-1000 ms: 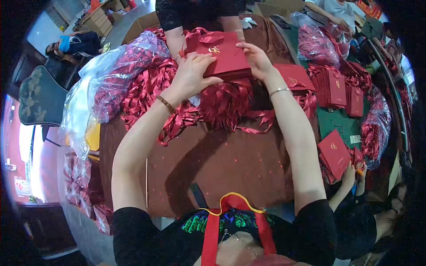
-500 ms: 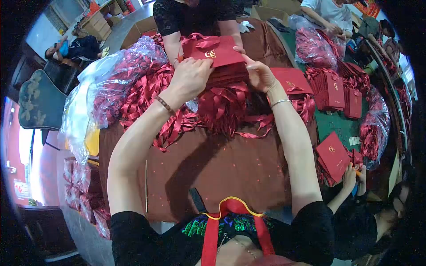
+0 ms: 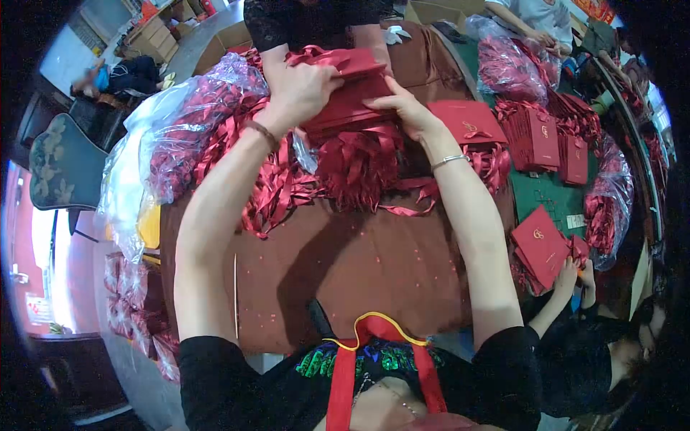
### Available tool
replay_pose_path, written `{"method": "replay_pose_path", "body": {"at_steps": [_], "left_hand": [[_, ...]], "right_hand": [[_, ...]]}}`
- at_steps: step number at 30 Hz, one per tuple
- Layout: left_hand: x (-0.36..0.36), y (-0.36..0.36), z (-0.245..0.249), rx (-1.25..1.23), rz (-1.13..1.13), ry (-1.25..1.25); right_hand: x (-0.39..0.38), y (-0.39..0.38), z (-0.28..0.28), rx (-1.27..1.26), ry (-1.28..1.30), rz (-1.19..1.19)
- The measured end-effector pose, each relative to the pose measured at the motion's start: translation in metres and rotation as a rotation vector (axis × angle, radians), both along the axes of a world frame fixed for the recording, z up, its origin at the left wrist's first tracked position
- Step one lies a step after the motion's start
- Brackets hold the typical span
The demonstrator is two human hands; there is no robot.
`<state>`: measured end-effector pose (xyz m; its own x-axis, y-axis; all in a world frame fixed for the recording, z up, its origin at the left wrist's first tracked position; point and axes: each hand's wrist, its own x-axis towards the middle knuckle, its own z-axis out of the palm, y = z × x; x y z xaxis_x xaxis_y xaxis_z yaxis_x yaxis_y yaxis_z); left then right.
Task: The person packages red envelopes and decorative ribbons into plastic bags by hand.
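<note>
My left hand (image 3: pixel 300 90) and my right hand (image 3: pixel 404 109) both grip a thick stack of flat red paper bags (image 3: pixel 352 100) with ribbon handles, held tilted above a heap of red ribbons (image 3: pixel 338 169) on the brown table (image 3: pixel 359 258). The left hand clamps the stack's upper left edge. The right hand's fingers press its right side. A bead bracelet is on my left wrist, a silver bangle on my right.
A clear plastic sack of red ribbons (image 3: pixel 180 129) lies at the left. More red bags (image 3: pixel 467 122) lie right of my hands, stacks (image 3: pixel 543 140) stand further right. Another person's arm (image 3: pixel 277 50) reaches in from across. A seated person's hand (image 3: pixel 568 276) holds a red bag (image 3: pixel 539 244) at right.
The stack has tipped further away from me, so its gold-logo face no longer shows. My left hand slid up over the top edge, and my right hand moved closer in.
</note>
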<state>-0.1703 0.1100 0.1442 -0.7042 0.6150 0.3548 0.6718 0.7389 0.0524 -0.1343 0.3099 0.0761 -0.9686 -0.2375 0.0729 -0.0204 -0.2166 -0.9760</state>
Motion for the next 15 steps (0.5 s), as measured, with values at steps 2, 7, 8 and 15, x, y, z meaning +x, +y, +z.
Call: {"method": "replay_pose_path", "body": {"at_steps": [2, 7, 8, 15], "left_hand": [[-0.021, -0.005, 0.003, 0.06, -0.177, -0.042], [-0.033, -0.001, 0.026, 0.155, -0.174, -0.581], [-0.031, -0.001, 0.031, 0.115, -0.171, -0.626], [-0.024, 0.0, 0.027, -0.079, -0.164, -0.468]], "right_hand": [[0.009, -0.004, 0.009, 0.002, -0.03, -0.034], [0.002, -0.001, -0.002, -0.04, -0.078, -0.063], [-0.002, 0.001, -0.007, -0.035, -0.062, -0.056], [0.011, 0.0, 0.007, 0.011, -0.075, -0.047]]}}
